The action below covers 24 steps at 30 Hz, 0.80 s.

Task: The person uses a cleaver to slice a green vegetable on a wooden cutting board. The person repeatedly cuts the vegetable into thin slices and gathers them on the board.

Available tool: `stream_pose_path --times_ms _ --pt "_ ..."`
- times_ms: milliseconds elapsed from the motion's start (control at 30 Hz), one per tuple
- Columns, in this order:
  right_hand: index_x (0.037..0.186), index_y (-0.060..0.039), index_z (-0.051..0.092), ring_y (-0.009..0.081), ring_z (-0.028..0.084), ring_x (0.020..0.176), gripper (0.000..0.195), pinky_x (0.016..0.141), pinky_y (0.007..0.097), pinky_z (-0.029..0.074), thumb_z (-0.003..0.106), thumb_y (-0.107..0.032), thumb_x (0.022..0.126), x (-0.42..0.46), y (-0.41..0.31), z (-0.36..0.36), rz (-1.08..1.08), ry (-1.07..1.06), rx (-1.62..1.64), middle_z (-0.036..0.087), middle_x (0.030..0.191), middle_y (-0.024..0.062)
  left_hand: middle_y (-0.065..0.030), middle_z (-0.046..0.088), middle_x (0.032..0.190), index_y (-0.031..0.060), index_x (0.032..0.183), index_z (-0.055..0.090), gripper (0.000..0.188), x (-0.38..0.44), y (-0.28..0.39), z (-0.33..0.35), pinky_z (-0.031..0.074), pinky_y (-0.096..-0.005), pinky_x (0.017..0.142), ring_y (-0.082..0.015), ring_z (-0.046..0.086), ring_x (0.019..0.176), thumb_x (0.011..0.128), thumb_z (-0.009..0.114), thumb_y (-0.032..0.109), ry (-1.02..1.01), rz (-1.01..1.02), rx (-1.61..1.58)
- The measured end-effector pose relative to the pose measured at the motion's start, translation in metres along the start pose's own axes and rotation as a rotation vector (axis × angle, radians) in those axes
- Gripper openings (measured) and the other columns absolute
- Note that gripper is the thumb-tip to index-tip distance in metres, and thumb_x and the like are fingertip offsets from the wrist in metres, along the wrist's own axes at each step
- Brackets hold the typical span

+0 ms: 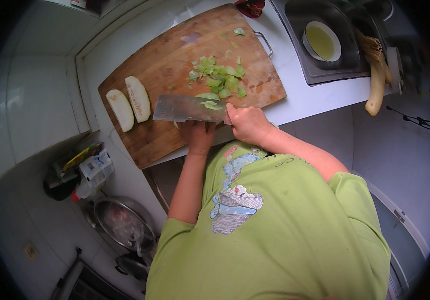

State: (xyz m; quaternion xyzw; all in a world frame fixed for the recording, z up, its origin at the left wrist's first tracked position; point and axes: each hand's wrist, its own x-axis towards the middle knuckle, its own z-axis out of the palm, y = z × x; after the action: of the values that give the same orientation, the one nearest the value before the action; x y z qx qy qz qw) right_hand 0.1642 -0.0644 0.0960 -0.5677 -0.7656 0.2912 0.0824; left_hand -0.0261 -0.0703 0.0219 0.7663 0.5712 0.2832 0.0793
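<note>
My right hand (249, 123) grips a metal cleaver (185, 108) by its handle, over the near part of a wooden cutting board (162, 71). Thin green slices cling to the blade. My left hand (198, 137) is at the blade's near edge, its fingertips partly hidden beneath it. A pale piece shows beside those fingers, mostly covered, so whether they hold it cannot be told. Chopped green vegetable pieces (222, 77) lie on the board beyond the blade. Two long, pale-fleshed vegetable pieces (120, 110) (138, 99) rest at the board's left end.
At the upper right, a white bowl of yellowish-green liquid (321, 42) sits in a dark sink (350, 69). A long pale gourd (376, 88) lies over the sink's right edge. A metal basin holding a plastic bag (125, 224) is at lower left, near packets and bottles (96, 165).
</note>
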Motion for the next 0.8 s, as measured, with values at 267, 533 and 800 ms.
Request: stream_pose_path --times_ms 267,533,800 --pt "0.093 0.0059 0.054 0.0397 0.068 0.066 0.024 0.058 0.0465 0.053 0.060 -0.011 0.076 -0.001 -0.009 0.005 0.046 -0.069 -0.081 0.066 0.070 0.0224 -0.0082 0.065 0.109 0.0144 0.095 0.071 0.030 -0.008 -0.006 0.010 0.040 -0.0518 0.096 -0.0309 0.058 0.107 0.070 0.069 0.031 0.043 0.053 0.056" --pt "0.095 0.0042 0.058 0.0396 0.068 0.084 0.025 0.072 0.0483 0.053 0.060 -0.013 0.077 0.012 -0.022 -0.005 0.222 -0.170 -0.045 0.068 0.086 0.0238 -0.0044 0.061 0.095 0.0147 0.083 0.069 0.019 0.009 0.006 0.004 0.040 -0.0453 0.085 -0.0280 0.054 0.095 0.067 0.069 0.025 0.174 0.142 0.092" --pt "0.088 0.0035 0.071 0.0398 0.068 0.089 0.024 0.076 0.0460 0.054 0.060 -0.008 0.071 0.039 -0.028 -0.011 0.275 -0.215 -0.108 0.068 0.090 0.0265 -0.0046 0.062 0.104 0.0152 0.090 0.069 0.018 0.013 0.010 0.006 0.041 -0.0419 0.089 -0.0256 0.055 0.103 0.075 0.069 0.025 0.202 0.134 0.062"
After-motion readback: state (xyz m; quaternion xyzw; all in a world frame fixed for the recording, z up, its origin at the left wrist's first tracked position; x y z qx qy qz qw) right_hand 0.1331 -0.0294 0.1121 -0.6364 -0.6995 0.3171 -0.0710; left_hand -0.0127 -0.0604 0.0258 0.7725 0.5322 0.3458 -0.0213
